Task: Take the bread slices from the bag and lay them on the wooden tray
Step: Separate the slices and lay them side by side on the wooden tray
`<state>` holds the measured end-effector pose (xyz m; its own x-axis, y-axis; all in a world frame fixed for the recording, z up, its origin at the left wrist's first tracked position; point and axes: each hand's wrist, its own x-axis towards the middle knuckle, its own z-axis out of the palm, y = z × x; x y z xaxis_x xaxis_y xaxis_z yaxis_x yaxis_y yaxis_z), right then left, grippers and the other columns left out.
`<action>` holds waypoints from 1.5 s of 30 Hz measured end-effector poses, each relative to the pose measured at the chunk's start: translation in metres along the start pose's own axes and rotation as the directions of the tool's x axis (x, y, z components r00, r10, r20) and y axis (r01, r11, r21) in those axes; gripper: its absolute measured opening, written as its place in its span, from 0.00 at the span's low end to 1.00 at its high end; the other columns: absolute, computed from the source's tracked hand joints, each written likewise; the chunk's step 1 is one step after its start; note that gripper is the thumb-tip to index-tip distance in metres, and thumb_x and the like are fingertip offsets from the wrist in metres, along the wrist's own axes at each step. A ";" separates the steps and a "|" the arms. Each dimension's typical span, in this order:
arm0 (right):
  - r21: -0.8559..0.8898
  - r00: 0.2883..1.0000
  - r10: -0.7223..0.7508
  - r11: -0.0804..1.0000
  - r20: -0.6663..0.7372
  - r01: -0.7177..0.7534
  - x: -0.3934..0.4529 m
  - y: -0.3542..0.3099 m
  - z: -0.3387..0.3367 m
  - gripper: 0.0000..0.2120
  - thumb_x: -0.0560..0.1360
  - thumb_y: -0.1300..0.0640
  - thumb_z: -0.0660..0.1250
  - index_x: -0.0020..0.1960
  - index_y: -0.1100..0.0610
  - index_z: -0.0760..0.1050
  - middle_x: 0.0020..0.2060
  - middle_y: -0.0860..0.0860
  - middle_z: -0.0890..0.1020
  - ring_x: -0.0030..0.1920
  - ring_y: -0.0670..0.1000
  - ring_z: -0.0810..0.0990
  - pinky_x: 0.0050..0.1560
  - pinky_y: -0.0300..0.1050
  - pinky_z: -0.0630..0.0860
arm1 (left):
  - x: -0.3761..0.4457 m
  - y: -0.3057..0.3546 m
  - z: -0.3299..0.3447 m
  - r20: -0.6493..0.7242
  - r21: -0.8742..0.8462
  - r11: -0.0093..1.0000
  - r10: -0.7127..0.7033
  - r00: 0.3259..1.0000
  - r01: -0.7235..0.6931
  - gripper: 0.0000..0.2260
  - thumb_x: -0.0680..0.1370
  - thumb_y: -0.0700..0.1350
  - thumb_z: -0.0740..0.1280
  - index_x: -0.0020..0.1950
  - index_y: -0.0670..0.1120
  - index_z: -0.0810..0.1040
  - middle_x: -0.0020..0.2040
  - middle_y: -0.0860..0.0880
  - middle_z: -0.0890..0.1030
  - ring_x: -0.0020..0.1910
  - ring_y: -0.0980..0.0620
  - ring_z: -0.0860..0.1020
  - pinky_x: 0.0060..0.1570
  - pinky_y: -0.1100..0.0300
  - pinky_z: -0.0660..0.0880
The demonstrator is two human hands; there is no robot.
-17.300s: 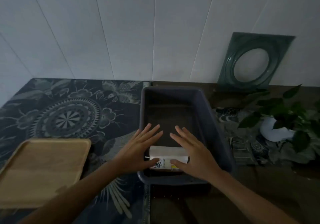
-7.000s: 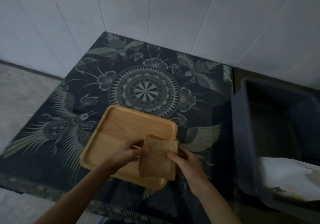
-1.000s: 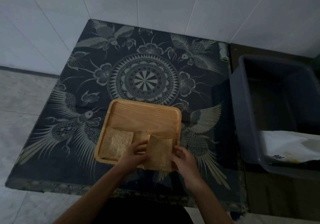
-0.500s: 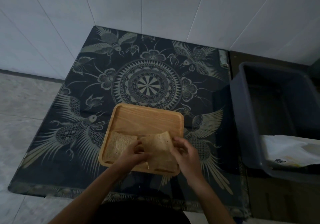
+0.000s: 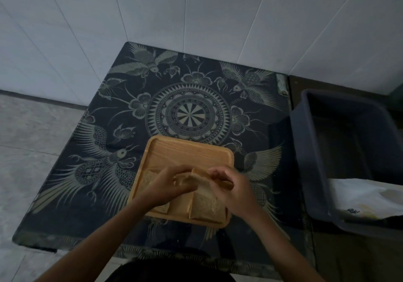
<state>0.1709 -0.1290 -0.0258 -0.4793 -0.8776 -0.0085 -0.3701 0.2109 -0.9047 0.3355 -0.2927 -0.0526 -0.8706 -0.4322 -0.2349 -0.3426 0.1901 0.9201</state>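
A square wooden tray (image 5: 189,154) lies on the dark patterned table. One bread slice (image 5: 148,178) rests flat at the tray's near left, partly hidden under my left hand (image 5: 168,183). A second slice (image 5: 205,207) lies at the near right corner. Both hands meet over the tray's middle. My left hand and my right hand (image 5: 231,185) pinch a further bread slice (image 5: 196,179) between them, tilted and lifted a little above the tray. The white bread bag (image 5: 366,196) lies crumpled in the grey bin.
A deep grey plastic bin (image 5: 314,150) stands to the right of the tray, on a darker surface. The table's patterned top (image 5: 189,116) reaches back to a white tiled wall. Grey floor shows to the left.
Since half a second ago, my hands have lifted a slice off the stack at the tray's near right and tilted it up. One slice stays lying at that corner.
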 end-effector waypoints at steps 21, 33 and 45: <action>0.570 0.849 0.482 0.644 0.215 -0.510 0.022 0.033 0.056 0.14 0.74 0.55 0.76 0.59 0.54 0.84 0.57 0.54 0.87 0.59 0.57 0.86 0.55 0.52 0.84 | -0.009 -0.016 -0.045 -0.096 -0.194 0.980 -0.069 0.993 0.049 0.07 0.79 0.45 0.71 0.56 0.47 0.84 0.52 0.47 0.86 0.52 0.51 0.85 0.52 0.51 0.83; 0.481 0.785 0.603 0.652 0.138 -0.586 0.080 0.022 0.088 0.08 0.77 0.54 0.75 0.57 0.50 0.83 0.50 0.47 0.89 0.49 0.48 0.89 0.47 0.44 0.84 | 0.040 -0.044 -0.099 -0.072 -0.346 0.877 -0.380 0.922 0.334 0.12 0.78 0.38 0.70 0.55 0.53 0.86 0.45 0.52 0.87 0.42 0.57 0.86 0.35 0.69 0.80; 0.414 0.677 0.727 0.586 0.112 -0.697 0.126 0.039 0.122 0.07 0.76 0.60 0.73 0.45 0.50 0.87 0.42 0.48 0.90 0.43 0.48 0.89 0.43 0.44 0.85 | 0.073 -0.094 -0.118 -0.141 -0.232 0.858 -0.495 0.858 0.457 0.14 0.76 0.40 0.71 0.62 0.47 0.83 0.49 0.49 0.86 0.48 0.52 0.85 0.51 0.52 0.84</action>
<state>0.1928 -0.2842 -0.1144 -0.5047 -0.4894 -0.7112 0.4467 0.5569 -0.7002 0.3454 -0.4463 -0.1196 -0.5274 -0.5887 -0.6126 -0.6102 -0.2392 0.7553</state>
